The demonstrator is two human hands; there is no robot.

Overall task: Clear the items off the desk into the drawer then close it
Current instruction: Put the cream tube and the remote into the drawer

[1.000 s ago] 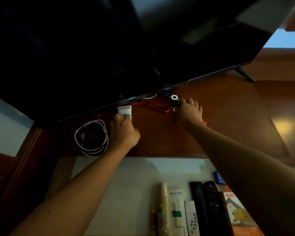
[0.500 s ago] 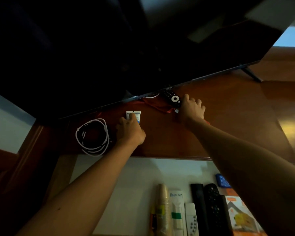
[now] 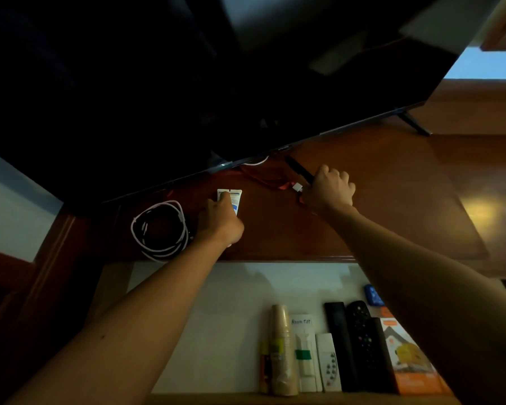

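Remote [image 3: 300, 171], black and slim, is now tilted up off the tabletop [image 3: 392, 200] in the right hand [image 3: 329, 190], whose fingers are curled tight around its near end; half a second ago it lay flat under the far screen edge with its button ring showing and the hand only resting on it. Its far tip points toward the television [image 3: 216, 83]. A small white plug [image 3: 297, 187] on a red cord [image 3: 263, 178] sits just left of that hand, touching or nearly so; whether the hand also grips it I cannot tell.

The left hand [image 3: 221, 222] has pushed further onto the white tube [image 3: 231, 200], fingertips pressed on its far end and the palm covering the near part. The fingers are bent and closing on it, but the tube looks flat on the wood, so I judge this grasp unfinished. The coiled white cable [image 3: 159, 229] lies untouched just left of that hand.

The drawer [image 3: 216, 317] stands open on the near side, with cups, remotes and a box lined along its near right part and bare lining on the left. One item appears ready to carry down, a second is being gathered; the cable and red cord remain, and closing comes after
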